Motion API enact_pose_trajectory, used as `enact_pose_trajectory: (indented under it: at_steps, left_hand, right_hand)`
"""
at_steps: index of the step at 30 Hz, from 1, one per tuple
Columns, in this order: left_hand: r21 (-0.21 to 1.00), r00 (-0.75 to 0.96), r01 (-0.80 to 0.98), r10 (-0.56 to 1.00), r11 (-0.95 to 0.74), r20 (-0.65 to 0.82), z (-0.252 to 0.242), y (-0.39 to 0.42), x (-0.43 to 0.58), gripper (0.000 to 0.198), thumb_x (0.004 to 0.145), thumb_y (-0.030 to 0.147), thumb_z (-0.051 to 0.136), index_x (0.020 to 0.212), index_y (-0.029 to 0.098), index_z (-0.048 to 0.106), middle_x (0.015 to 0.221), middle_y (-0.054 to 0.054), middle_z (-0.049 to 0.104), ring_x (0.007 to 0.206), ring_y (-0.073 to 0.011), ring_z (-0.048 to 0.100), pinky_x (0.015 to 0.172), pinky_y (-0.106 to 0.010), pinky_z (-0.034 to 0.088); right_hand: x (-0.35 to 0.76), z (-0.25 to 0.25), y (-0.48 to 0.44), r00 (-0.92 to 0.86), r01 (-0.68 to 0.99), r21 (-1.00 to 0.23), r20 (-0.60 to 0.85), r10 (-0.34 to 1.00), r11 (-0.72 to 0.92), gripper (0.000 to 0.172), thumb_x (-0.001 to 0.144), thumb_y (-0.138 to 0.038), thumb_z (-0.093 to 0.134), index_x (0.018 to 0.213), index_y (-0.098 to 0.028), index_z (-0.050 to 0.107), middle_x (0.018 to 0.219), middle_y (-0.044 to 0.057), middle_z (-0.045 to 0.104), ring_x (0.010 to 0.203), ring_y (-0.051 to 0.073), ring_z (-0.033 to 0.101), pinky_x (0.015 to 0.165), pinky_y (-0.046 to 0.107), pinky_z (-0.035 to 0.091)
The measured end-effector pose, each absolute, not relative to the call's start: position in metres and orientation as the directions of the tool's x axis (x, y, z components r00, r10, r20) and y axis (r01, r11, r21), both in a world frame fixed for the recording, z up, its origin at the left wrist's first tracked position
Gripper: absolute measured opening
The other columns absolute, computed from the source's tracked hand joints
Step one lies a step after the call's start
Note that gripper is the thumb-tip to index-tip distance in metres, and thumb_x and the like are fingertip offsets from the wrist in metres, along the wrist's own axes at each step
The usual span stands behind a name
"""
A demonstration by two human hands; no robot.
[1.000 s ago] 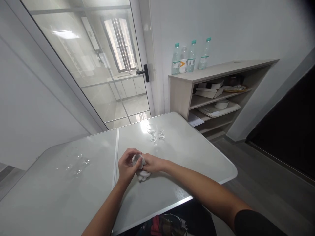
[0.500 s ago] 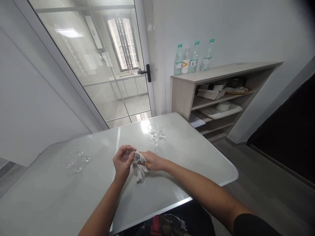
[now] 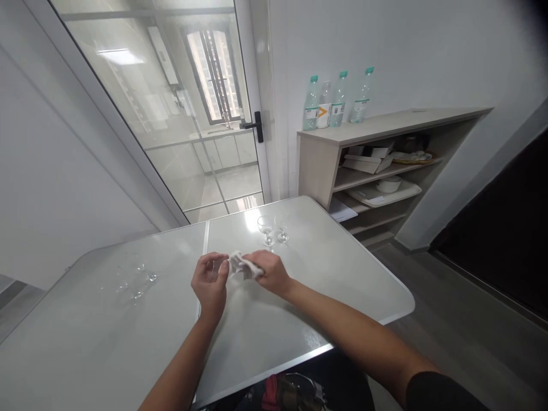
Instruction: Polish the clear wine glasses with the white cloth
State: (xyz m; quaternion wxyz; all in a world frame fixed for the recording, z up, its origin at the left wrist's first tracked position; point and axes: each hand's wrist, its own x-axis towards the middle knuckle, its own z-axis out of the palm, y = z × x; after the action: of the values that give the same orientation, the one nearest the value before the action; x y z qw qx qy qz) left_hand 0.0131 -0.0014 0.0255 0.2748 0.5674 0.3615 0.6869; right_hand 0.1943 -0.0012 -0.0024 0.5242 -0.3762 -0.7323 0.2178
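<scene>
Head view, the only one. Person at the table (image 3: pixel 325 279), both bare hands in front of them near the seam strip.

Left hand (image 3: pixel 209 288): fingers and thumb curled round a clear glass (image 3: pixel 216 268). Glass is mostly hidden by the hand; I can't read its full shape, or whether it touches the tabletop.

Right hand (image 3: pixel 272 273): clamped on a white cloth (image 3: pixel 243 267), bunched against the glass at its right end. From here I can't tell if cloth is inside the rim or just pressed on the outside.

Change over the last half second: cloth was hanging down from the right hand, tail toward the table. Now it's gathered up and the right hand sits a bit higher. Left hand has shifted slightly left. My read: same wiping, different spot or angle on the glass, hold intact on both sides.

Unmoved: the larger stemmed glass (image 3: pixel 266 226) and smaller stemmed glass (image 3: pixel 282 234), upright side by side beyond the hands; clear glassware (image 3: pixel 137 279) well off to the left, too faint to count.
</scene>
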Motion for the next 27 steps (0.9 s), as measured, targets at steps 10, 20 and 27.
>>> enact_pose_trajectory:
  at_steps: [10,20,27]
  left_hand:
    - [0.695,-0.354,0.117,0.624,-0.709,0.696,0.028,0.001,0.011,0.024,0.088,0.033,0.075,0.101,0.019,0.061,0.098,-0.003,0.061,0.092,-0.018,0.07,0.087,-0.035,0.057]
    - [0.562,-0.196,0.192,0.53,-0.804,0.825,0.019,0.005,0.005,0.028,0.085,0.033,0.078,0.1,0.02,0.059,0.101,-0.003,0.059,0.093,-0.0196,0.071,0.089,-0.042,0.059]
    - [0.32,0.116,0.372,0.385,-0.871,0.915,0.005,-0.004,0.005,0.036,0.074,0.017,0.085,0.104,0.024,0.067,0.101,-0.007,0.072,0.093,-0.0244,0.074,0.084,-0.043,0.063]
  right_hand:
    - [0.173,-0.007,0.009,-0.08,-0.446,-0.886,-0.102,0.992,-0.127,0.029,0.069,-0.028,0.073,0.096,-0.017,0.069,0.085,0.002,0.07,0.08,0.019,0.063,0.074,0.028,0.048]
    - [0.182,0.009,0.002,-0.357,-0.591,-0.74,-0.117,0.927,-0.321,0.038,0.075,-0.05,0.081,0.09,-0.017,0.072,0.083,0.004,0.072,0.076,0.018,0.064,0.071,0.026,0.048]
    - [0.177,-0.01,0.005,-0.26,-0.385,-0.898,-0.115,0.959,-0.212,0.05,0.055,-0.052,0.092,0.077,-0.014,0.069,0.065,-0.002,0.061,0.06,0.012,0.049,0.061,0.026,0.037]
